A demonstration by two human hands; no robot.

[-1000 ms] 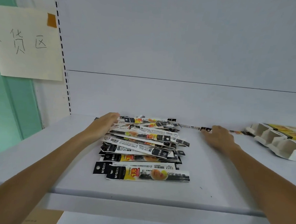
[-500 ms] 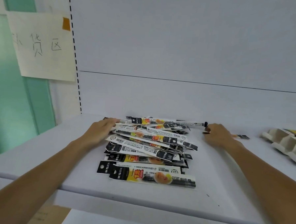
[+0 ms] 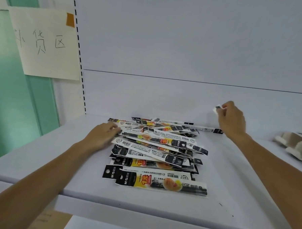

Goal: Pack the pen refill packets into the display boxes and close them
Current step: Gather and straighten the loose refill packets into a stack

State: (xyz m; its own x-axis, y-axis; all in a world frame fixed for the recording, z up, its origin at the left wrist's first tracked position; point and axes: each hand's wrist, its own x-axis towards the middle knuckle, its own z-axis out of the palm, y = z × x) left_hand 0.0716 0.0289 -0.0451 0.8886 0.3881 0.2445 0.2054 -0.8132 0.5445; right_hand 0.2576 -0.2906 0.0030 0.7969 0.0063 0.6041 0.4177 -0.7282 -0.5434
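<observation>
Your right hand [image 3: 231, 118] now lifted, upper right, fingers pinching one refill packet [image 3: 217, 108]; left hand [image 3: 101, 138] flat, fingers relaxed, steadying the pile [image 3: 159, 149]. Gathering stage; display boxes [image 3: 297, 144] await.

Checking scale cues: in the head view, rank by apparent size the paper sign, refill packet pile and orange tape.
Largest first:
refill packet pile
paper sign
orange tape
Pile is nearer, so real sizes unsure.

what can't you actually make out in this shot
Head view:
- small white-and-black item pinched in the right hand: blurred, mostly covered by that hand.
- pale cardboard display boxes: cut off by the right edge.
- stack of black, white and yellow pen refill packets: lower ones covered by upper ones, count unclear.
</observation>
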